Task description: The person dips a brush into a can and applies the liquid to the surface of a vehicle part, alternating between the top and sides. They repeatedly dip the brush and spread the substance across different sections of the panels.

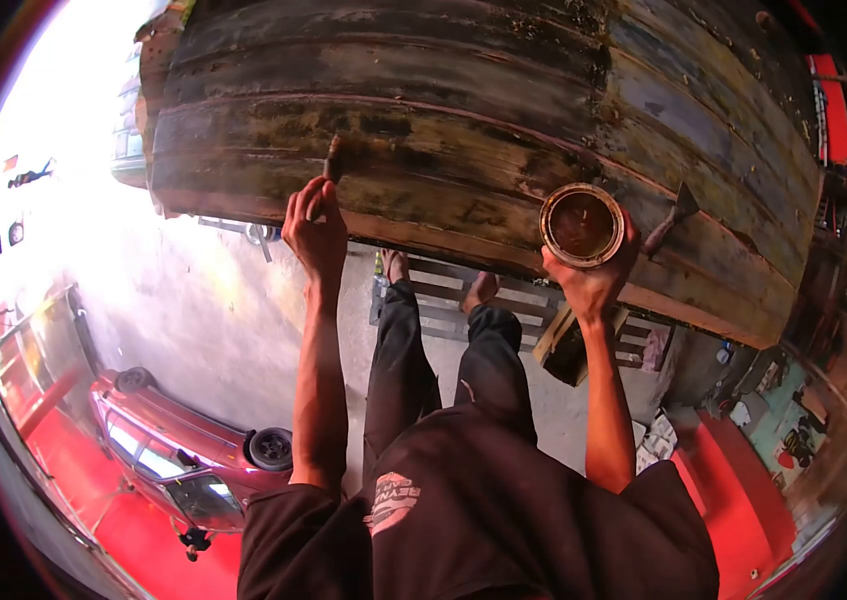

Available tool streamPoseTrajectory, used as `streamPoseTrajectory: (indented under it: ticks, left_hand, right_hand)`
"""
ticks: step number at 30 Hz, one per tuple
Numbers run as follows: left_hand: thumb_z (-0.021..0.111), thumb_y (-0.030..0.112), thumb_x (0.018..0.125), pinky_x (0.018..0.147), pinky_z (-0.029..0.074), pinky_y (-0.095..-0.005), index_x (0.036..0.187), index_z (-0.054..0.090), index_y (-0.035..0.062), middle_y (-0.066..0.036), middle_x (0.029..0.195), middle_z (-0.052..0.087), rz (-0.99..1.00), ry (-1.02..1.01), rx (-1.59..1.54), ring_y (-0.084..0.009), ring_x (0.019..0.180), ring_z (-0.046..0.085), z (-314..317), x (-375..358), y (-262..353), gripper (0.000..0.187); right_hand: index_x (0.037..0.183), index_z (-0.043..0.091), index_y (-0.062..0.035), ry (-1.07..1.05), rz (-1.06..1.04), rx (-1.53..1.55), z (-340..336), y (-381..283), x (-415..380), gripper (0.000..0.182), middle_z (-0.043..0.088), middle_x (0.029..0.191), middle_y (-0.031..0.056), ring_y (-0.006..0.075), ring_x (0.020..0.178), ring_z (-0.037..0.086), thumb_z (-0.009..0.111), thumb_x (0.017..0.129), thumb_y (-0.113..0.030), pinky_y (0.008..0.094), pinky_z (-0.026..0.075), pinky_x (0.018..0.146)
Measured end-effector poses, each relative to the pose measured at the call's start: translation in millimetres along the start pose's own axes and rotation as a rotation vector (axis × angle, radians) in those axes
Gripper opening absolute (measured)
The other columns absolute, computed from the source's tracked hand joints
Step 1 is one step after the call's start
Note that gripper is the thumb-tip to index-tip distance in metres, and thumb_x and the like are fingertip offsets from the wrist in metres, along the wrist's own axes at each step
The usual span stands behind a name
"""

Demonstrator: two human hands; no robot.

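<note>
My left hand [316, 225] is closed around the handle of a small brush [331, 160]. The brush tip meets a long, ribbed panel [444, 150], stained brown and black, where a dark wet-looking patch shows. In my right hand [599, 275] is an open round can [582, 225] with brown liquid inside, held over the panel's near side. Just right of that hand, a scraper [682, 208] with a flat triangular blade lies on the panel.
Below the panel, my bare feet [484, 288] are on a slatted platform [434, 315]. A wooden block [566, 345] sits beside it. A red car [179, 445] stands lower left, with a person [194, 540] near it. Red structures [734, 480] and clutter are on the right.
</note>
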State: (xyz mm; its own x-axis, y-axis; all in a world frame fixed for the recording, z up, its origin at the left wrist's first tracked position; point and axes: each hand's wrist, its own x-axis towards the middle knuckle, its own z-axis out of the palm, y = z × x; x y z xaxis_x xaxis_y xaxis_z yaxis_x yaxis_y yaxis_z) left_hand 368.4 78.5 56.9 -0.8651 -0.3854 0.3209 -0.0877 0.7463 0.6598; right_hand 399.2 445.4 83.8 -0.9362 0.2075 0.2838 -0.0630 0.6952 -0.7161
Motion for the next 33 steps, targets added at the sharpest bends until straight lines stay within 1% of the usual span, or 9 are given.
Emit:
streamPoseTrajectory:
  ticks: [7, 11, 16, 19, 21, 23, 27, 30, 33]
  left_hand:
    - [0.07, 0.006, 0.095, 0.076, 0.057, -0.036, 0.104, 0.076, 0.0025, -0.013, 0.098, 0.075, 0.177, -0.056, -0.017, -0.0277, 0.087, 0.073, 39.5, -37.6, 46.1, 0.011]
    - [0.071, 0.006, 0.094, 0.079, 0.058, -0.0367, 0.098, 0.074, 0.0018, -0.011, 0.103, 0.075, 0.173, -0.127, -0.136, -0.0299, 0.089, 0.072, 74.3, -74.5, 92.5, 0.007]
    - [0.072, 0.003, 0.092, 0.075, 0.056, -0.0366, 0.103, 0.074, 0.005, -0.014, 0.094, 0.073, -0.046, -0.245, -0.474, -0.0306, 0.085, 0.072, 106.8, -109.9, 163.5, 0.012]
    - [0.074, 0.0, 0.089, 0.071, 0.054, -0.0305, 0.102, 0.075, 0.0049, -0.011, 0.089, 0.072, -0.147, -0.292, -0.543, -0.0213, 0.081, 0.071, 112.1, -111.7, 175.2, 0.014]
    - [0.073, 0.0, 0.088, 0.073, 0.056, -0.0307, 0.103, 0.076, 0.0023, -0.011, 0.092, 0.074, -0.284, -0.253, -0.716, -0.0207, 0.085, 0.072, 115.7, -112.5, 147.6, 0.015]
    - [0.076, 0.008, 0.089, 0.071, 0.057, -0.035, 0.096, 0.076, 0.0005, -0.017, 0.089, 0.073, -0.204, -0.136, -0.72, -0.0233, 0.083, 0.073, 104.5, -99.2, 105.5, 0.011]
    - [0.074, 0.011, 0.091, 0.075, 0.057, -0.0378, 0.099, 0.075, 0.0026, -0.015, 0.091, 0.072, -0.166, 0.051, -0.459, -0.0318, 0.084, 0.072, 42.0, -72.5, 55.8, 0.012]
    - [0.073, 0.016, 0.092, 0.075, 0.057, -0.0393, 0.099, 0.073, 0.0038, -0.014, 0.094, 0.071, -0.19, 0.158, -0.247, -0.0315, 0.084, 0.07, 15.9, -47.9, 19.5, 0.014]
    - [0.073, 0.02, 0.091, 0.075, 0.056, -0.0406, 0.098, 0.072, 0.005, -0.014, 0.092, 0.068, -0.164, 0.228, -0.1, -0.0311, 0.086, 0.069, 1.2, -34.3, -14.6, 0.016]
  right_hand:
    - [0.139, 0.048, -0.0045, 0.054, 0.117, 0.19, -15.1, 27.2, -6.7, 0.096, 0.055, 0.13, 0.0124, 0.0311, 0.122, 0.056, 0.097, 0.059, -0.027, 0.0463, 0.042, 0.107]
    - [0.139, 0.047, -0.0034, 0.059, 0.171, 0.196, -22.1, 40.7, 1.1, 0.094, 0.058, 0.131, 0.0127, 0.0274, 0.116, 0.061, 0.097, 0.062, -0.023, 0.0422, 0.048, 0.103]
    - [0.142, 0.047, -0.0009, 0.059, 0.168, 0.235, -21.1, 57.1, 15.0, 0.093, 0.06, 0.134, 0.01, 0.0221, 0.121, 0.059, 0.098, 0.066, -0.018, 0.0379, 0.045, 0.108]
    - [0.146, 0.046, 0.001, 0.08, 0.093, 0.213, -15.6, 76.4, 16.6, 0.094, 0.06, 0.138, 0.0106, 0.0217, 0.123, 0.058, 0.097, 0.07, -0.019, 0.0379, 0.044, 0.11]
    - [0.146, 0.046, 0.0025, 0.016, 0.072, 0.191, -7.5, 98.8, 16.4, 0.092, 0.06, 0.139, 0.0121, 0.0224, 0.122, 0.06, 0.096, 0.072, -0.021, 0.0384, 0.046, 0.109]
    - [0.144, 0.047, 0.004, -0.003, 0.019, 0.182, -1.5, 95.8, 21.2, 0.091, 0.061, 0.137, 0.0143, 0.0241, 0.118, 0.062, 0.096, 0.073, -0.024, 0.0394, 0.048, 0.106]
    - [0.14, 0.048, 0.0069, -0.051, -0.041, 0.192, 7.2, 85.9, 32.8, 0.09, 0.064, 0.134, 0.0187, 0.0274, 0.111, 0.066, 0.096, 0.074, -0.031, 0.0414, 0.053, 0.1]
    - [0.138, 0.045, 0.0082, -0.005, -0.123, 0.074, 27.6, 72.1, 40.5, 0.097, 0.06, 0.135, 0.0199, 0.0277, 0.111, 0.064, 0.099, 0.068, -0.032, 0.0434, 0.052, 0.101]
    - [0.138, 0.045, 0.0054, -0.06, 0.017, 0.204, 48.5, 46.2, 40.0, 0.096, 0.061, 0.131, 0.0196, 0.0282, 0.106, 0.065, 0.099, 0.068, -0.031, 0.043, 0.059, 0.086]
